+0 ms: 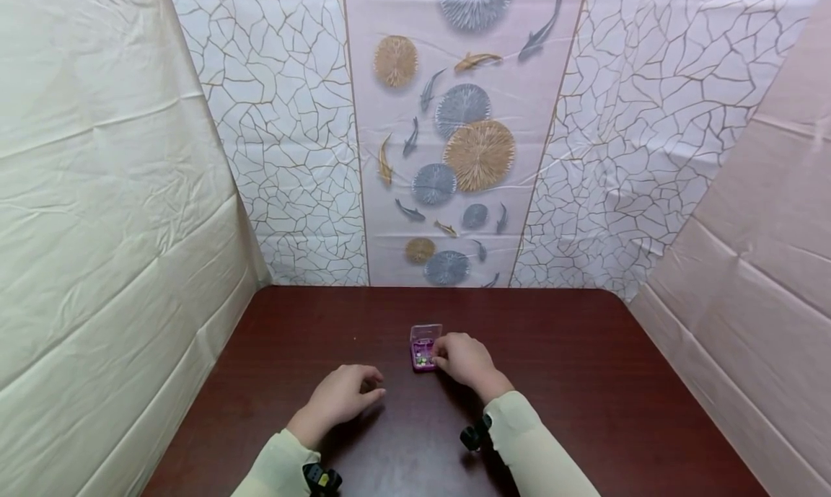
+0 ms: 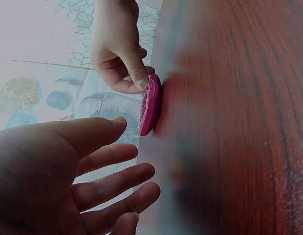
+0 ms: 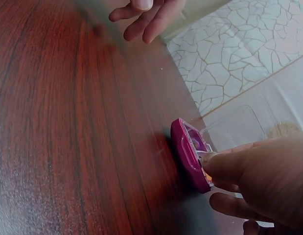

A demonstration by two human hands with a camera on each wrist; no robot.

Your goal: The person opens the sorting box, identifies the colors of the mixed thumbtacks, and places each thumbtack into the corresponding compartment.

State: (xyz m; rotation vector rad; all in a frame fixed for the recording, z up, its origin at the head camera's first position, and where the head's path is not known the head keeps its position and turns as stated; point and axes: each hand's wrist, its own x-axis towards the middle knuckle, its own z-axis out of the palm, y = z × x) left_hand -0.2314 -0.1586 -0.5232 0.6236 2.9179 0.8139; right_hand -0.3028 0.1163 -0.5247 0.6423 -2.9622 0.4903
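Note:
A small magenta pill case [image 1: 423, 367] rests on the table, its clear lid [image 1: 425, 331] standing up at the far side. Small white, green and yellowish pieces [image 1: 421, 361] lie in its compartments. My right hand [image 1: 466, 360] is at the case's right side, fingers bent. In the right wrist view, the thumb [image 3: 216, 165] reaches over the rim of the case; what the fingertips hold there I cannot tell. To the left and nearer, my left hand [image 1: 344, 394] hovers beside the case, fingers relaxed and apart, palm showing in the left wrist view, holding nothing.
The dark red wooden table [image 1: 552, 338] ends at a patterned cloth [image 1: 441, 122] behind. Pale cloth hangs at the left [image 1: 110, 216] and right. A tiny white speck [image 1: 354, 337] lies left of the case. Both wrists wear black straps with small devices.

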